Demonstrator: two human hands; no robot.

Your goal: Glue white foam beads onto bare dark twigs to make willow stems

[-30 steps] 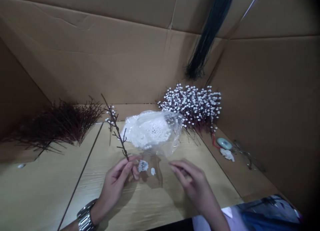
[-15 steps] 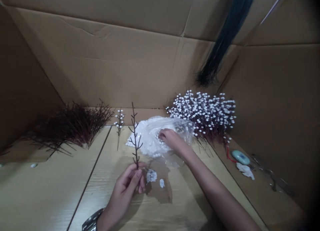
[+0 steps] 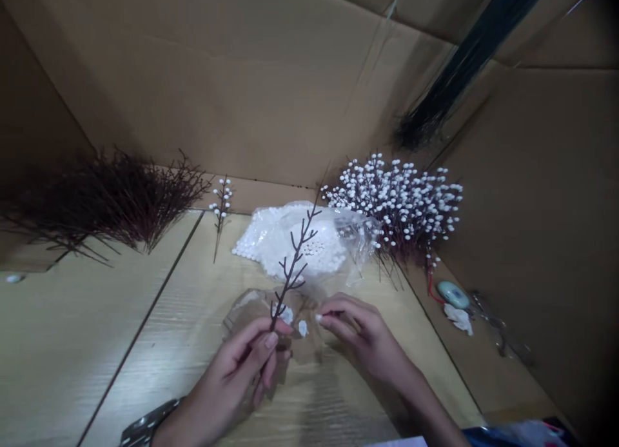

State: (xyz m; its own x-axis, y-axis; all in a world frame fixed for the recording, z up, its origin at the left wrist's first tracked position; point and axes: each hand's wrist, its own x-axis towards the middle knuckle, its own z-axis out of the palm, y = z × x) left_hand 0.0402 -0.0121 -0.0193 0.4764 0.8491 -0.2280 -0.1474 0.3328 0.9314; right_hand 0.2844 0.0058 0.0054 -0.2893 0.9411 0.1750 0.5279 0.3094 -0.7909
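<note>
Your left hand (image 3: 249, 366) is clamping a bare twig (image 3: 292, 273) by its lower part, above the tabletop (image 3: 159, 344) toward its near edge; your right hand (image 3: 365, 331) is pinching a white bead (image 3: 318, 318) between thumb and fingers. That bead is offering little surface, so it could be slipping out and rolling. The twig, being held low, could be swivelling if its tip gets nudged. Between your hands, a white patch (image 3: 303, 328) might be smearing, if wet. Toward the far edge, bumping the plastic bag (image 3: 355, 240) could be spilling beads (image 3: 329, 257).
</note>
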